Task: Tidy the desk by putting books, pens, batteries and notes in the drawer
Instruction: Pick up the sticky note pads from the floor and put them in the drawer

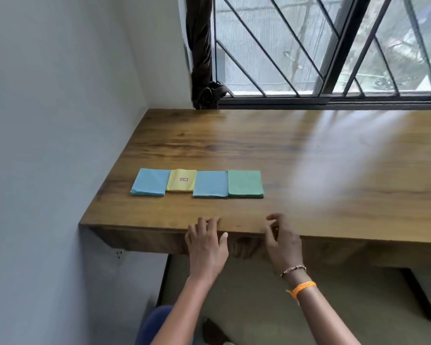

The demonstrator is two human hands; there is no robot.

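At the desk's (pixel 309 170) front edge, both your hands rest empty.
Your left hand (pixel 207 245) lies with relaxed fingers over the edge; your right hand (pixel 283 241) hovers just beside it, fingers loosely curled, holding nothing. Four note pads sit side by side, touching, farther back: blue pad (pixel 150 181), yellow pad (pixel 181 180), second blue pad (pixel 210 184), green pad (pixel 245 183).
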